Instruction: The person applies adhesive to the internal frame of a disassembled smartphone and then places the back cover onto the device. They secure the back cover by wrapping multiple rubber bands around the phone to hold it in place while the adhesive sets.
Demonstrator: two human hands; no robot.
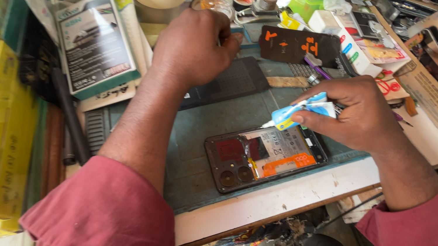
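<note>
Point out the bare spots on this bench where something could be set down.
Bare mat lies between the opened phone and the dark panel. The pale front edge is free too. Behind the left hand and beside the right hand, clutter crowds everything.

left hand (191,47) curled, knuckles up, arm stretched forward; right hand (345,114) low, fingers pinched in a closed grip

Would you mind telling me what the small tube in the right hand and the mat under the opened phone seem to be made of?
The tube in the right hand looks like soft metal or plastic with a glossy blue-and-white skin; it is creased where squeezed. The mat looks like matte grey-green rubber or silicone, dull and scuffed, though that is uncertain.
</note>
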